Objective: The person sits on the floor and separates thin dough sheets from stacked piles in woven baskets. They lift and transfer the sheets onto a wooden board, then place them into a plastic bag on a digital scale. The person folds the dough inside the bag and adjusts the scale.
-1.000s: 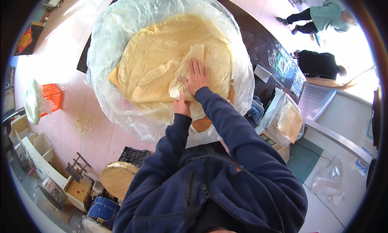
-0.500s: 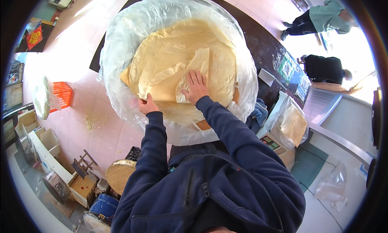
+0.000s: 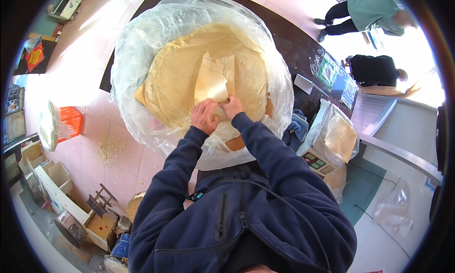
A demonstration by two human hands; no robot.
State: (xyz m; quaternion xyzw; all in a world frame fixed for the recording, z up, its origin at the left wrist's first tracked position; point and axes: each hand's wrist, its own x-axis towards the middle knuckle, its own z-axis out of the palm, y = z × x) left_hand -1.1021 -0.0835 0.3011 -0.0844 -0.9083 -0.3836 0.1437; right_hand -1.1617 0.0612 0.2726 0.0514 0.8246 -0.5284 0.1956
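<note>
A wide round stack of thin, pale-yellow tofu skin sheets [image 3: 175, 69] lies before me inside a large clear plastic bag [image 3: 137, 41]. On top of the stack, a narrower folded tofu skin sheet [image 3: 213, 79] stretches away from my hands, its near end curled up. My left hand [image 3: 204, 116] has its fingers wrapped over that near end. Close beside it on the right, my right hand [image 3: 232, 107] pinches the same sheet. Fingertips of both hands are partly hidden by the folds.
Under the bag stands a dark table [image 3: 294, 55]. A small white card [image 3: 303, 83] lies on it at right. Nearer me are a blue cloth [image 3: 297, 126] and a bagged yellow sheet [image 3: 340, 138]. An orange crate [image 3: 70, 123] sits on the floor at left. A person [image 3: 372, 12] is at far right.
My hands have come together: the left moved right from the stack's edge, and the right, flat before, now grips. The sheet's near end has been folded up between them.
</note>
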